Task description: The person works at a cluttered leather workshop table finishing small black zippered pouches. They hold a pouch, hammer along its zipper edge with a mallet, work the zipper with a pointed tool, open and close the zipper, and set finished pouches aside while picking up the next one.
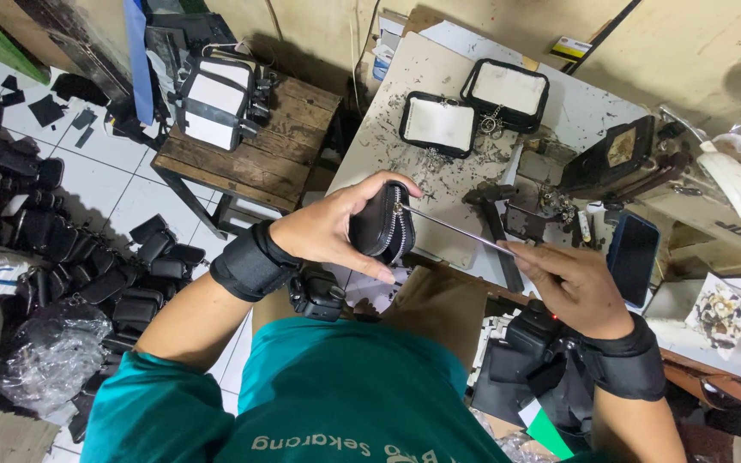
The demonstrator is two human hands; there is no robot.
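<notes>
Head view: my left hand [332,230] has its grip clamped round the black zip pouch [383,225] just off the table [413,73] edge, my right hand [572,287] pinching a thin metal rod [460,231] at its zip, best kept level.

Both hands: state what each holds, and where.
Left hand grips the black zip pouch around its body; right hand pinches the thin metal rod at its near end.

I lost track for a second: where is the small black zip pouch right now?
In the head view, the black zip pouch is at centre, gripped in the left hand above the worktable edge, with the right hand pulling a thin strip from it.
</notes>
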